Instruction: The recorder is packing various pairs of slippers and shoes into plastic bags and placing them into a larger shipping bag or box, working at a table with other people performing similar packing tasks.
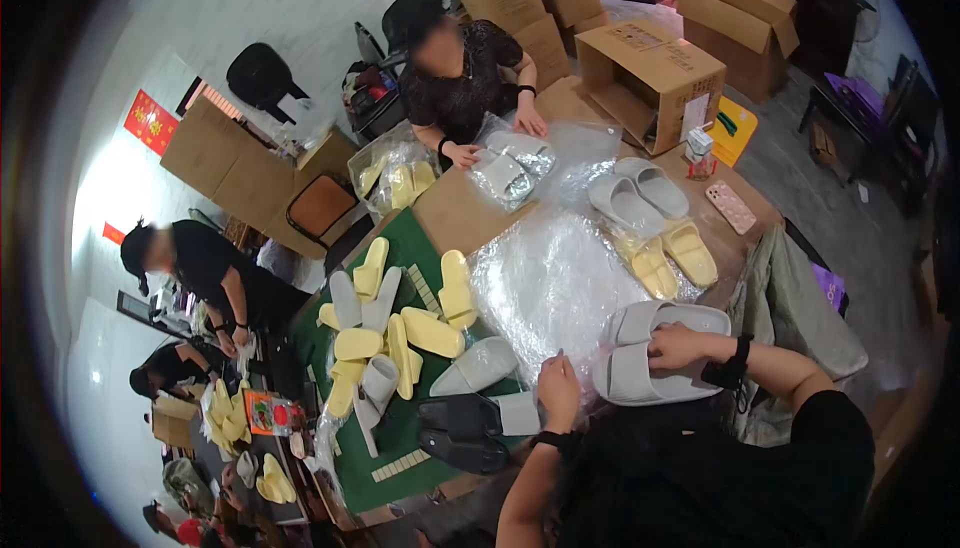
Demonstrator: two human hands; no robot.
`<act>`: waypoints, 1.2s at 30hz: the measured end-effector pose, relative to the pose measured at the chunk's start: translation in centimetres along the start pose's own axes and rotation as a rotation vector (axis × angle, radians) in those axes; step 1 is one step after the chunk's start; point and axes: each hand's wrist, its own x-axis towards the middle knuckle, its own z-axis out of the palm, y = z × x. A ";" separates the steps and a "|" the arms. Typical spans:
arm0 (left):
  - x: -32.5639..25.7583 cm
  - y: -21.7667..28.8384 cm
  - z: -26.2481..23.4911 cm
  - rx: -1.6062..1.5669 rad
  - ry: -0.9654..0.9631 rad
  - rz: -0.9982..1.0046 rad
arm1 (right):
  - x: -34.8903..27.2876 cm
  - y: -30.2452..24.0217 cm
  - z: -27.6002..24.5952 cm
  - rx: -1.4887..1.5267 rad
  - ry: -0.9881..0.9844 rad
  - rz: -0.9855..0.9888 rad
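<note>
My right hand (677,346) grips a pair of grey slippers (640,373) at the table's near right edge, its fingers at the straps. To its left, my left hand (558,388) is raised and closed in a pinch; what it holds, if anything, is too small to make out. Just beyond both hands lies a stack of clear plastic bags (540,278). A grey slipper (475,366) and black slippers (462,433) lie left of my left hand. Past my right hand are yellow slippers (672,260) on plastic and another grey pair (638,195).
Several yellow and grey slippers cover a green mat (400,483) on the left. Across the table a person (465,83) handles bagged grey slippers (512,166). An open carton (655,78), a pink phone (731,206) and a drink box (699,153) stand or lie at the far right.
</note>
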 end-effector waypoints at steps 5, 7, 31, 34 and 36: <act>-0.2 -1.2 -0.7 0.039 -0.041 0.054 | -0.1 -0.4 -0.5 0.194 -0.147 -0.220; -0.5 -3.0 -0.2 -0.058 -0.084 0.067 | 0.0 -0.7 -1.7 0.352 -0.202 -0.323; -2.1 -1.0 -8.0 0.142 0.178 0.305 | 6.4 -10.8 1.6 0.077 0.419 -0.195; -2.0 -0.9 -6.7 0.122 0.232 0.322 | 9.3 -9.2 2.9 -0.077 0.433 -0.210; -2.4 -0.3 -7.1 0.076 0.281 0.369 | 12.9 -6.3 5.7 -0.130 0.571 -0.284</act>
